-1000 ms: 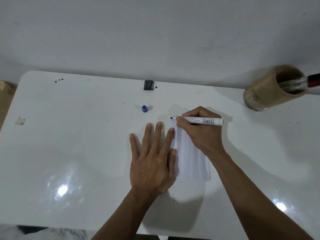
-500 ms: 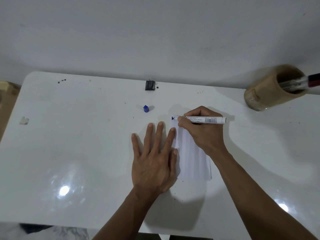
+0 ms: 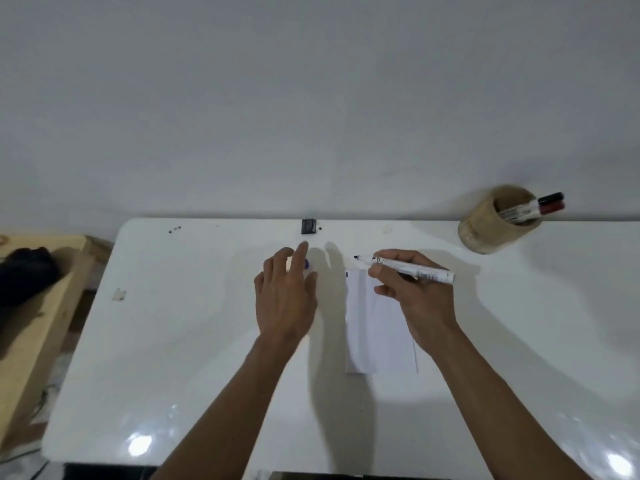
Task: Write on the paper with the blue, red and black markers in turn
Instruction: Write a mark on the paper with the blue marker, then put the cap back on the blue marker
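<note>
A white sheet of paper (image 3: 377, 327) lies on the white table (image 3: 194, 341), with a small blue mark at its top left corner. My right hand (image 3: 412, 296) holds the uncapped blue marker (image 3: 408, 268) above the paper's top edge, tip pointing left and lifted off the sheet. My left hand (image 3: 285, 292) hovers left of the paper with fingers spread, its fingertips over the blue cap (image 3: 306, 264), which is mostly hidden. The red marker (image 3: 550, 208) and the black marker (image 3: 549, 198) stand in a tan cup (image 3: 485, 230) at the back right.
A small black block (image 3: 308, 226) sits at the table's far edge by the wall. A scrap of tape (image 3: 118, 294) lies at the left. A wooden bench (image 3: 31, 327) with a dark object (image 3: 24, 271) stands left of the table.
My left hand lifted off the paper and moved left and forward over the blue cap. My right hand raised the marker tip off the sheet. The camera view tilted up.
</note>
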`<state>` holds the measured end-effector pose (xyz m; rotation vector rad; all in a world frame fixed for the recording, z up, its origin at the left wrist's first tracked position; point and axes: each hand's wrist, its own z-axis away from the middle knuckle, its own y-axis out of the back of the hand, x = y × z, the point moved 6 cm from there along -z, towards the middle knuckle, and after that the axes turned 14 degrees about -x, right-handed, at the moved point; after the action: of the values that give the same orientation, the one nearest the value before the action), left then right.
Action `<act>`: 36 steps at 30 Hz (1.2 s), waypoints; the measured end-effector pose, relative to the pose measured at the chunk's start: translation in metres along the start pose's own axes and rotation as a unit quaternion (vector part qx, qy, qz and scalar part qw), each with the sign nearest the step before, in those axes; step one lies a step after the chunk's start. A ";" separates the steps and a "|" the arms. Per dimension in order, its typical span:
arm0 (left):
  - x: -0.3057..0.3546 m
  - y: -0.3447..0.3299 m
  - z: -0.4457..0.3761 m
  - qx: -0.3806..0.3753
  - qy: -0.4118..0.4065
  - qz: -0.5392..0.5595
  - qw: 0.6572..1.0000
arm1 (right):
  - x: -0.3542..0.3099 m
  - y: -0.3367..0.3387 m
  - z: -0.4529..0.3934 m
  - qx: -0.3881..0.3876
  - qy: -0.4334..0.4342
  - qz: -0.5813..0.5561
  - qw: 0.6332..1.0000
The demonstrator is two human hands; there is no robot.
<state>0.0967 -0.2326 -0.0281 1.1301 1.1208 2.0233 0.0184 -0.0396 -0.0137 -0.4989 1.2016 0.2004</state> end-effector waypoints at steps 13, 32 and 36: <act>-0.007 0.039 -0.012 -0.041 0.019 0.158 0.986 | -0.019 -0.012 0.036 0.068 0.015 -0.030 0.997; -0.013 0.058 0.073 -0.078 -0.092 0.554 0.824 | -0.041 -0.085 0.068 0.053 0.075 0.114 0.989; -0.017 0.063 0.077 -0.086 -0.121 0.532 0.834 | -0.038 -0.092 0.073 0.055 0.080 0.134 0.986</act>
<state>0.1675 -0.2463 0.0425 2.1242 0.0837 2.5286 0.1037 -0.0812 0.0656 -0.2583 1.4287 0.3251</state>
